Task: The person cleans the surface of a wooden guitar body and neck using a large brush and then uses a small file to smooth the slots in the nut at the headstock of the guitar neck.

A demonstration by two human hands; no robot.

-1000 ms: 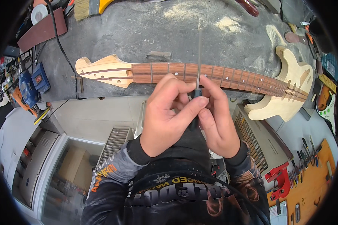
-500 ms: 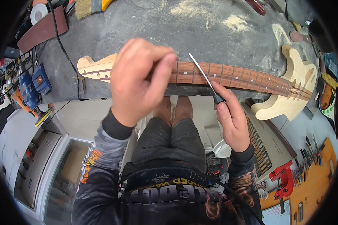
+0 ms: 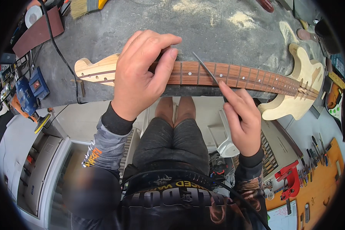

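Note:
A pale wooden guitar lies along the bench's near edge, its brown fretboard facing up. The headstock is at the left and the unfinished body at the right. Over the headstock end of the neck is my left hand, thumb and forefinger apart, with nothing visible between them; its other fingers are partly hidden. My right hand grips a slim metal file at the near side of the fretboard. The file slants across the frets, forefinger along it; its handle is hidden by the hand.
Sawdust lies on the grey bench. A black cable runs past the headstock. A brush and a sanding belt are at the far left, a blue power tool below them. A red clamp stands lower right.
My left thumb and forefinger have parted from a near pinch. My right hand has shifted slightly right, its forefinger now stretched along the file, and the handle has gone out of sight.

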